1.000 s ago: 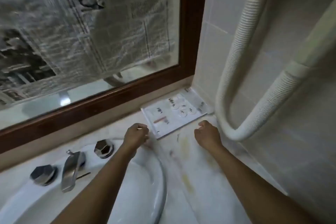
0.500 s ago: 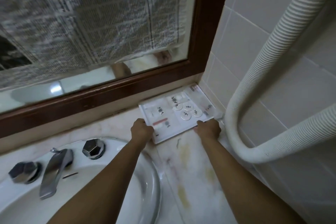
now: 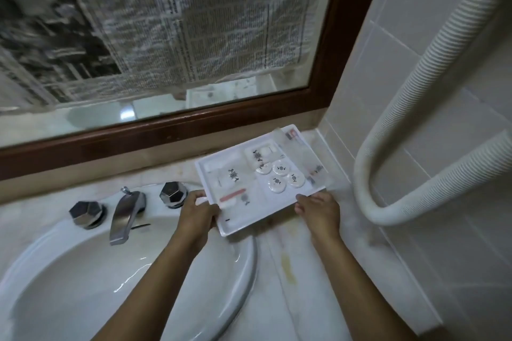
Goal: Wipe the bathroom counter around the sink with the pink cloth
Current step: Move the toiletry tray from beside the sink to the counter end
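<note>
I log one white rectangular plastic tray of small toiletries, gripped at its near edge by both hands, left hand and right hand, over the stained pale marble counter just right of the white oval ceramic sink.

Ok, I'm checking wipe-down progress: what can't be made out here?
Head view:
Pink cloth: nowhere in frame.
Counter beneath the white tray, gripped by left hand and right hand: hidden by it.
Labels on tray items: too small.
Sink, near side: cut off by the bottom edge.
</note>
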